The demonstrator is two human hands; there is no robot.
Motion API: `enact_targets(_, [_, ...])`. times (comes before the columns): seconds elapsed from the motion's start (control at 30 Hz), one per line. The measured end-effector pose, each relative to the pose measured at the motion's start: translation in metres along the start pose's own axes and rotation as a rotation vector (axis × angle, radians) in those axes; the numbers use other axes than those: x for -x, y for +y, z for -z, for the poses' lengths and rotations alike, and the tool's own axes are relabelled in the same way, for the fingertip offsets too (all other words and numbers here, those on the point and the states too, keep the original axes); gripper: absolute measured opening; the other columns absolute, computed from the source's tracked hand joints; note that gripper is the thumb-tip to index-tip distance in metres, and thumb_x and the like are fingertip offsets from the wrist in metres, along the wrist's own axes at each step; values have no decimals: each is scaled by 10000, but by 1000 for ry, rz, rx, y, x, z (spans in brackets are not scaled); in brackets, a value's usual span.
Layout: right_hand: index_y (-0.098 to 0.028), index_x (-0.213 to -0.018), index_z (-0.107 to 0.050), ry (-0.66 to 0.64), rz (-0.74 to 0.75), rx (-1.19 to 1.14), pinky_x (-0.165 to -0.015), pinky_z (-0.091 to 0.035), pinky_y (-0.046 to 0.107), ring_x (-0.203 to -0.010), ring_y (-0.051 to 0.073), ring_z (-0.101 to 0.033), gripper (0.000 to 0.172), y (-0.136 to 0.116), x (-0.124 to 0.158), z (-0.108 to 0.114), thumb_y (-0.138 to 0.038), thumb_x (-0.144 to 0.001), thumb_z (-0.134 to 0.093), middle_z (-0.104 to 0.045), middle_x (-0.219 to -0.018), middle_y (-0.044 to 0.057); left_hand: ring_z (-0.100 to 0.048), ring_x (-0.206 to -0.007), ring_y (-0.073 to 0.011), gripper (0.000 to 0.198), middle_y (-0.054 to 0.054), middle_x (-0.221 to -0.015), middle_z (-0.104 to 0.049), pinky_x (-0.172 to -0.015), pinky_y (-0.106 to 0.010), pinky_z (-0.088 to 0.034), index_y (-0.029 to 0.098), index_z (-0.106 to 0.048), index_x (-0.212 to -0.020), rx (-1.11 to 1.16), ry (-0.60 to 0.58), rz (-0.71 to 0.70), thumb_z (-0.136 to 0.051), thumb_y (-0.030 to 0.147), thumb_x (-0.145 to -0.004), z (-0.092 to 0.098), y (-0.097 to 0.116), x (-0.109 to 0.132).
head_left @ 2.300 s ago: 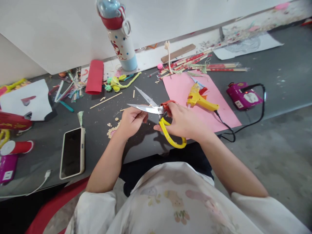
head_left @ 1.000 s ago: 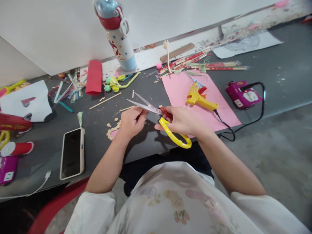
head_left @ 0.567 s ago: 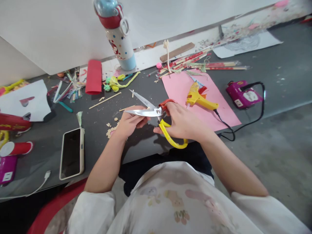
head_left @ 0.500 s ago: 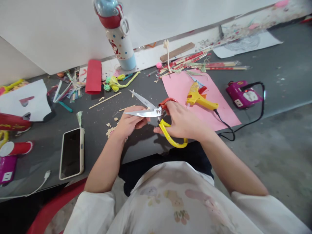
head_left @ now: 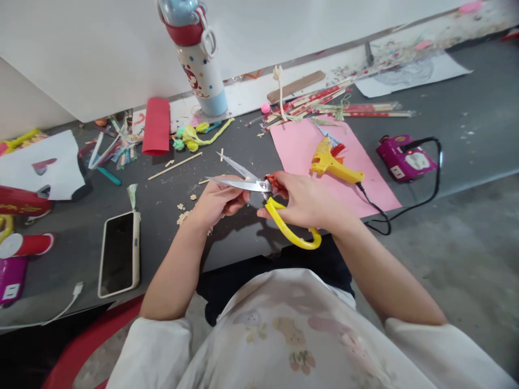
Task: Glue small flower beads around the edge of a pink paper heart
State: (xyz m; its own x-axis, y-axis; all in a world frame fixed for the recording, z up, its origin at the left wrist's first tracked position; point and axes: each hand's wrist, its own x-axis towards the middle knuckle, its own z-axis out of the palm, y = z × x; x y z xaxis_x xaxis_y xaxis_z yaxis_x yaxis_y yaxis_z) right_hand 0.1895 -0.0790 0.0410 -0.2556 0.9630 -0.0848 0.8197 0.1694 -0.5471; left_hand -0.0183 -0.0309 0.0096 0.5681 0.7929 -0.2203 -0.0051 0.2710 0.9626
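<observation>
My right hand [head_left: 308, 202] is closed on the red and yellow handles of large scissors [head_left: 259, 189], whose steel blades point left and are only slightly apart. My left hand [head_left: 217, 202] sits right under the blades with its fingers curled, pinching something small that I cannot make out. Both hands hover over the near edge of a dark grey table [head_left: 162, 216]. Small pale cut bits [head_left: 184, 213] lie on the table just left of my left hand.
A phone [head_left: 119, 254] lies at the left front. A yellow glue gun [head_left: 332, 165] rests on a pink sheet [head_left: 300, 148]; its cable runs to a purple socket box [head_left: 405, 159]. A dotted bottle [head_left: 198, 59], red rolled paper [head_left: 156, 127], sticks [head_left: 174, 166] and chopstick packs [head_left: 357, 111] lie behind.
The scissor blades have swung nearly together since half a second ago, when they gaped wide. My right hand squeezed the handles; my left hand stayed under the blades.
</observation>
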Motion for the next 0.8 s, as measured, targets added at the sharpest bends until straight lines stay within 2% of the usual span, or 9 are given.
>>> enact_targets(0.1, [-206, -838, -553, 5, -65, -29, -609, -358, 276, -681, 190, -593, 414, -3, 0, 0, -597, -741, -648, -641, -752, 34, -264, -378, -52, 407, 38, -474, -397, -368, -210, -142, 192, -597, -665, -35, 28, -36, -705, 573, -761, 0, -4, -1])
enact_targets(0.2, [-204, -838, -574, 26, -119, -59, -608, -358, 279, -668, 188, -589, 420, -6, -1, -2, -605, -735, -646, -637, -732, 29, -313, -410, -68, 418, 29, -507, -442, -391, -225, -199, 191, -602, -714, -179, 123, -141, -609, 587, -845, -2, -10, -3])
enact_targets(0.27, [-195, -862, -595, 46, -146, -69, -615, -367, 288, -682, 199, -597, 431, -8, -2, -4, -609, -747, -634, -648, -750, 42, -381, -456, -88, 403, 19, -548, -484, -442, -241, -279, 194, -566, -712, -383, 232, -258, -532, 546, -905, -5, -13, -4])
enact_targets(0.37, [-176, -912, -620, 63, -184, -88, -637, -391, 304, -717, 223, -618, 464, -10, -3, -9, -618, -771, -613, -666, -779, 67, -499, -586, -133, 312, -7, -632, -552, -570, -266, -369, 204, -531, -719, -825, 432, -455, -480, 422, -936, -10, -15, -5])
enact_targets(0.43, [-166, -955, -630, 61, -191, -111, -662, -411, 313, -744, 236, -634, 496, -12, -4, -12, -629, -780, -605, -677, -798, 75, -536, -646, -153, 270, -21, -674, -571, -623, -273, -391, 212, -531, -739, -1021, 500, -525, -450, 370, -942, -11, -15, -4])
enact_targets(0.5, [-158, -1011, -632, 64, -184, -131, -690, -428, 320, -772, 245, -646, 531, -13, -5, -14, -638, -785, -600, -684, -826, 79, -535, -640, -155, 287, -18, -664, -557, -627, -270, -393, 216, -521, -733, -1086, 510, -558, -415, 359, -958, -10, -14, -4])
enact_targets(0.6, [-147, -1116, -611, 66, -148, -131, -737, -448, 333, -828, 258, -656, 594, -12, -5, -16, -643, -790, -601, -691, -883, 89, -494, -576, -139, 335, 3, -605, -509, -592, -264, -370, 216, -483, -682, -1071, 474, -577, -403, 363, -972, -7, -10, -2])
enact_targets(0.7, [-131, -1152, -582, 46, -94, -108, -791, -458, 349, -896, 272, -656, 619, -8, -4, -17, -640, -799, -601, -688, -956, 114, -456, -523, -122, 380, 16, -562, -480, -559, -266, -350, 208, -459, -628, -997, 409, -578, -415, 355, -976, -8, -4, -1])
enact_targets(0.8, [-115, -1112, -559, 41, -48, -93, -842, -460, 370, -994, 300, -638, 621, -4, -4, -17, -648, -799, -606, -665, -1059, 159, -420, -480, -107, 444, 22, -521, -459, -515, -263, -330, 199, -463, -583, -829, 340, -540, -436, 402, -977, -9, -1, 1])
